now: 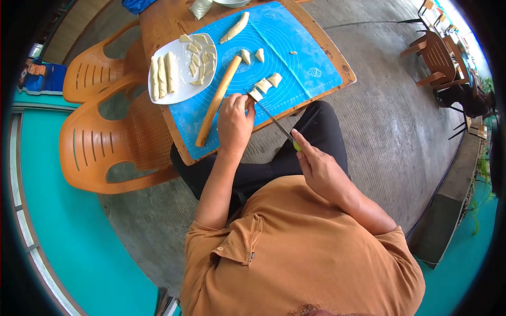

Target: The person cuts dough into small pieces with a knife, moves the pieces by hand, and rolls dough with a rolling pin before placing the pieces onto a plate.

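Observation:
My right hand grips a knife by its green handle, and the blade slants up and left over the blue mat. At the blade's tip lies a cut piece of dough. My left hand is closed at that end, fingers bent around dough that they mostly hide. Just beyond are two more cut dough pieces. A wooden rolling pin lies diagonally left of the blade. Farther up the mat sit two small dough pieces and a longer dough roll.
The blue baking mat covers much of the wooden table. On its left, a white plate holds dough rolls and several small cut pieces. Orange plastic chairs stand at the left. A bowl and a bag are at the far edge.

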`<action>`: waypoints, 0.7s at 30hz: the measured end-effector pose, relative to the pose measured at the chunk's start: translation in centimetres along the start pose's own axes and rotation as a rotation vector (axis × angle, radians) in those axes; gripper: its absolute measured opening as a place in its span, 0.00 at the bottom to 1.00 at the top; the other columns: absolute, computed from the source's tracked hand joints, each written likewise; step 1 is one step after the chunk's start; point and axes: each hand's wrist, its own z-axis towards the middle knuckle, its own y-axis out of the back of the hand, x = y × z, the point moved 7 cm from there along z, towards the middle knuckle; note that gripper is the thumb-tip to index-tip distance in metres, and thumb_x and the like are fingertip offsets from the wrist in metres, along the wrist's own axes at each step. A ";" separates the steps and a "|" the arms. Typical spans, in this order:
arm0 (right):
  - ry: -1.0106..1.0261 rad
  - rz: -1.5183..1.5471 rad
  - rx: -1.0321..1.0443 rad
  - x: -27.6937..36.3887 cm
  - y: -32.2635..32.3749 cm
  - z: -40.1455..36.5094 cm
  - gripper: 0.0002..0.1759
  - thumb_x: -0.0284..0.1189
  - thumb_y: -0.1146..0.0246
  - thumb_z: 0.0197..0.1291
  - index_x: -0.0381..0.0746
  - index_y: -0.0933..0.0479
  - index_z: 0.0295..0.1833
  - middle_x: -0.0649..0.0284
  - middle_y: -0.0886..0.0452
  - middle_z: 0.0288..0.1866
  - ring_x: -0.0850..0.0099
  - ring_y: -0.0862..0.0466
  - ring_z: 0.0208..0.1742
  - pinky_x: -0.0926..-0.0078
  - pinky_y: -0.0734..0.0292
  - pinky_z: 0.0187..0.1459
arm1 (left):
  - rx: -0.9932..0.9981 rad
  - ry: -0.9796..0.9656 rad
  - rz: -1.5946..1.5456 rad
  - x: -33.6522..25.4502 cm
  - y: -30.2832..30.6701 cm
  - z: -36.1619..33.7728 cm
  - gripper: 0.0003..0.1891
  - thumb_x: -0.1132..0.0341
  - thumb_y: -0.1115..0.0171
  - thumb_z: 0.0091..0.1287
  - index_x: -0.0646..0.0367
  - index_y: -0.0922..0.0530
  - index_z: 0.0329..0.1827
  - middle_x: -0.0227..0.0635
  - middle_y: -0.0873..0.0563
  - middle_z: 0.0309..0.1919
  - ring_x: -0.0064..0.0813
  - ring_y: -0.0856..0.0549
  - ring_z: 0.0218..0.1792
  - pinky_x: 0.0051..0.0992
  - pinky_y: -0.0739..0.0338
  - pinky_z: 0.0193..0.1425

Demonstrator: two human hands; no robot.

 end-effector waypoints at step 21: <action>-0.064 -0.230 0.006 -2.0 -2.7 0.0 0.37 0.29 0.40 0.82 0.46 0.40 0.92 0.48 0.20 0.37 0.49 0.15 0.28 0.50 0.16 0.31 | -0.026 -0.031 0.090 0.1 -0.3 0.0 0.07 0.69 0.27 0.72 0.63 0.14 0.45 0.40 0.10 0.48 0.44 0.12 0.54 0.42 0.17 0.64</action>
